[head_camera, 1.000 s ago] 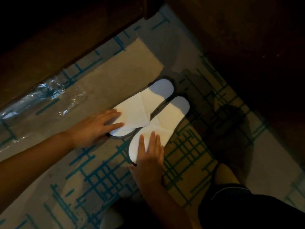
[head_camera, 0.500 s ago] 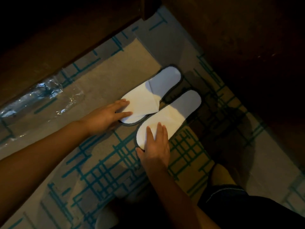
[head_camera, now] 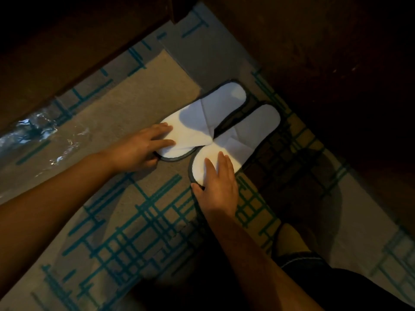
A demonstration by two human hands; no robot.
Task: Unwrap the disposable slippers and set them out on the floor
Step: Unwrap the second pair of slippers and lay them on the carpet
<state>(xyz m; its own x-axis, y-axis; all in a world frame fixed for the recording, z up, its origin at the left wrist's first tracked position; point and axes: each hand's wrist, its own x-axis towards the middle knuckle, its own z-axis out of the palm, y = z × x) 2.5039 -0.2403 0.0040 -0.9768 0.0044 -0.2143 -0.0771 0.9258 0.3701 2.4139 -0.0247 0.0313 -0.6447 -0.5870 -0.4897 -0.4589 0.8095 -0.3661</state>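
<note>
Head view: two white disposable slippers lie flat on the patterned carpet, close to the dark furniture base that runs along the far edge of the floor area. The left slipper (head_camera: 203, 122) and the right slipper (head_camera: 238, 140) touch at their inner edges near the middle, their toe ends spreading apart away from the person. The left hand (head_camera: 137, 151) rests on the near end of the left slipper, fingers straight and spread flat on the white upper, the thumb tucked under the sole edge; the grip is a flat press, not a pinch. The right hand (head_camera: 216, 185) lies on the near end of the right slipper, fingers extended and pressing down, thumb at the dark rim. The clear plastic wrapper (head_camera: 42, 135) lies discarded on the carpet near the left edge, well apart from the slippers. Assessed risks: the slippers overlap where they meet, so sliding either one may drag the other out of line; the creased, flattened uppers may stay collapsed; the loose wrapper remains a slip hazard underfoot. Lighting is poor, so sole contact with the carpet cannot be confirmed.
</note>
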